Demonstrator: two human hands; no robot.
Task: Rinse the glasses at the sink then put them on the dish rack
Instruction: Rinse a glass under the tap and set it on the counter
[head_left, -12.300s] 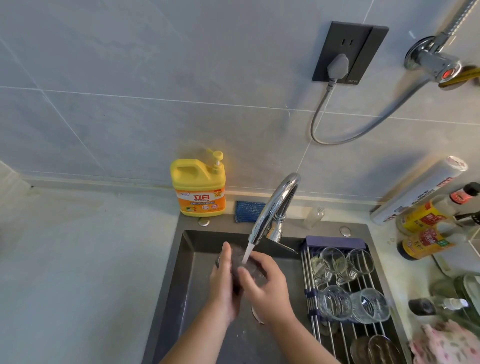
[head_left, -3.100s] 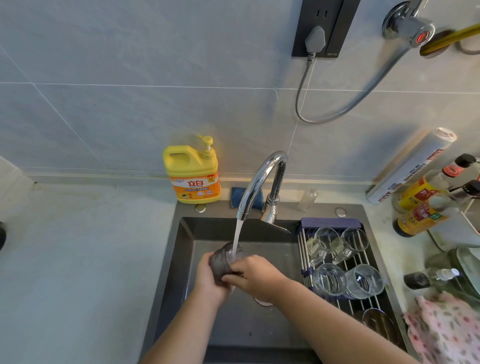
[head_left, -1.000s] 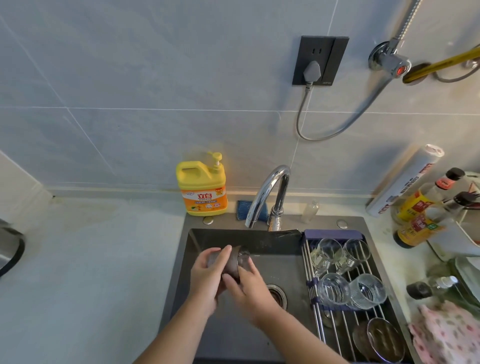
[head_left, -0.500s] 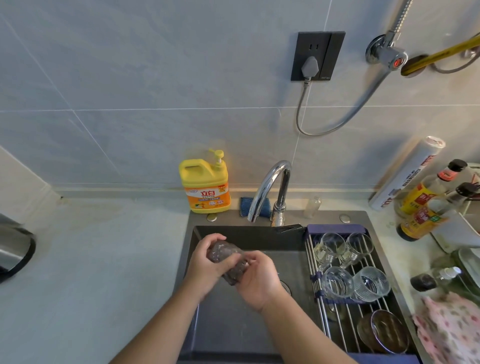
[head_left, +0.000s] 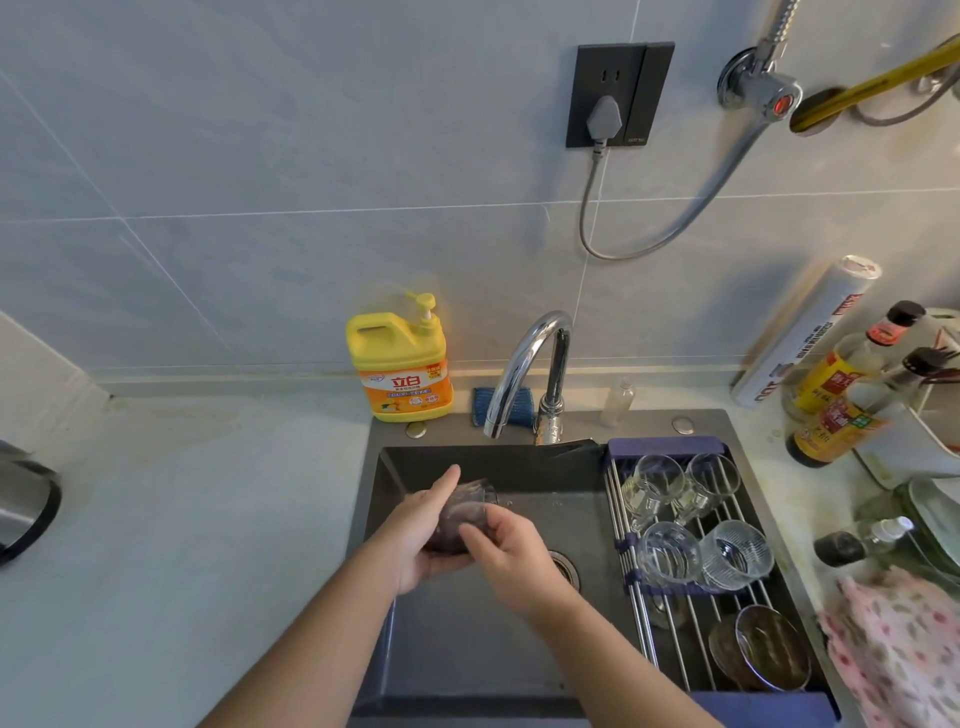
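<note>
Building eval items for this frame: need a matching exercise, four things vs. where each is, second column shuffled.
1. dark glass
2. yellow detergent bottle
3. clear glasses
4. blue sponge

A. behind the faucet
B. on the dish rack
C. gripped by left hand and right hand over the sink
D. standing on the counter, left of the faucet

Pairs: 1-C, 2-D, 3-B, 4-A

Large pale grey glazed wall tiles (head_left: 260, 156) rise at the far side, carrying a black rectangular socket plate (head_left: 621, 93) right of centre. A pale speckled countertop (head_left: 182, 519) stretches left; yellowish light warms the right end.
</note>
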